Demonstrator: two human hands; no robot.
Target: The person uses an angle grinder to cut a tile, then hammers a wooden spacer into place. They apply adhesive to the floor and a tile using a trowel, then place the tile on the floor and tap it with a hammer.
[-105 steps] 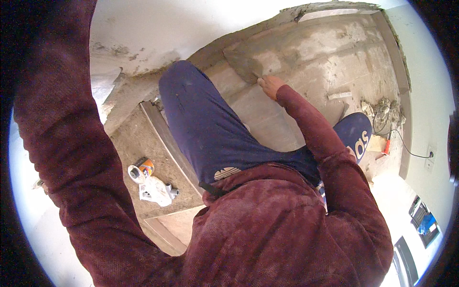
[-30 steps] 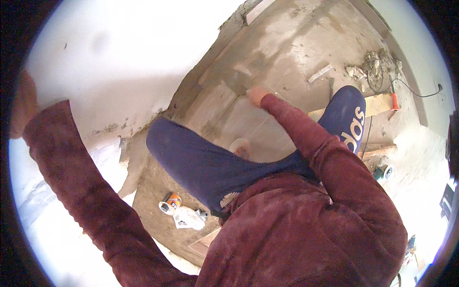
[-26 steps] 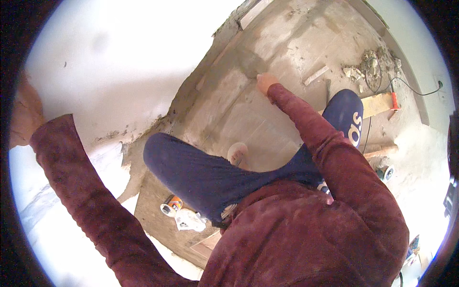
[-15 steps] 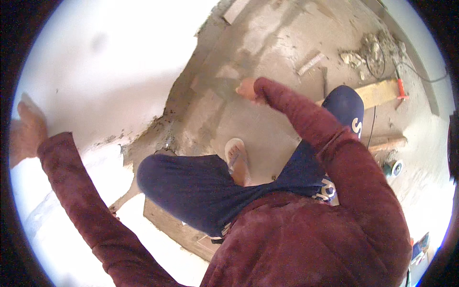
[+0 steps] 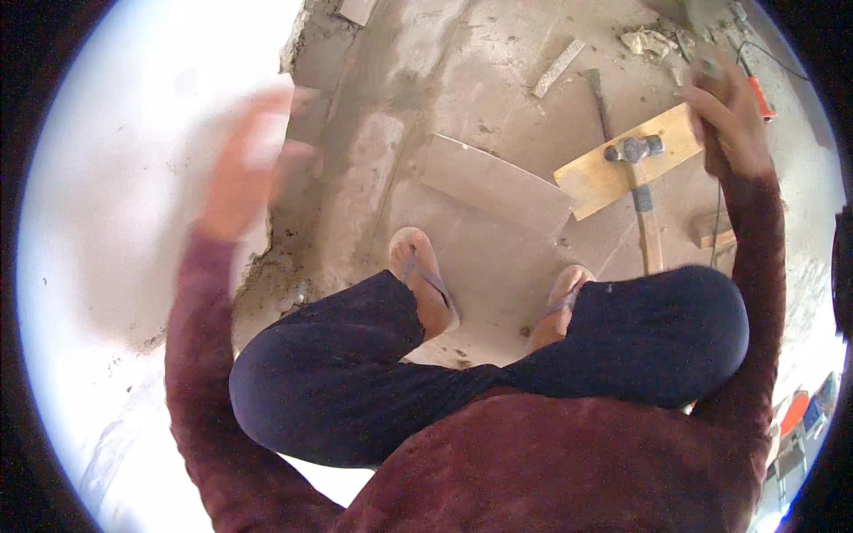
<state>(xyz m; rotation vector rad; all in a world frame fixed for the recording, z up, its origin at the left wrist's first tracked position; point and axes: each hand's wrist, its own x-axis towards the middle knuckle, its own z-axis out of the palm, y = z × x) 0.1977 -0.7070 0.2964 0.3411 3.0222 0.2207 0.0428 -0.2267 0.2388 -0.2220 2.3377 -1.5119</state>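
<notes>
My left hand [image 5: 253, 155] is raised beside the white wall edge, blurred, with its fingers apart and nothing visible in them. My right hand [image 5: 730, 120] hovers over the right end of a yellowish wooden board [image 5: 582, 185]. Its fingers look bent but are smeared by motion; whether they hold anything is unclear. A hammer [image 5: 651, 226] with a wooden handle rests with its head on the board. Behind the board lies a thin dark bar [image 5: 600, 98]. A large flat grey slab [image 5: 489, 182] is on the floor before my feet.
The white wall [image 5: 133, 204] with a broken lower edge [image 5: 289, 213] stands at left. A narrow strip [image 5: 558, 68], broken rubble [image 5: 649, 43], a red-handled tool [image 5: 761, 98] and a black cable [image 5: 773, 55] lie toward the far right. A blurred greenish shape [image 5: 706, 16] shows at the top.
My left hand has left the wall at far left and moved right and away. My right hand has swung from the floor to the right. The slab and hammer are now visible; my knees are wider apart.
</notes>
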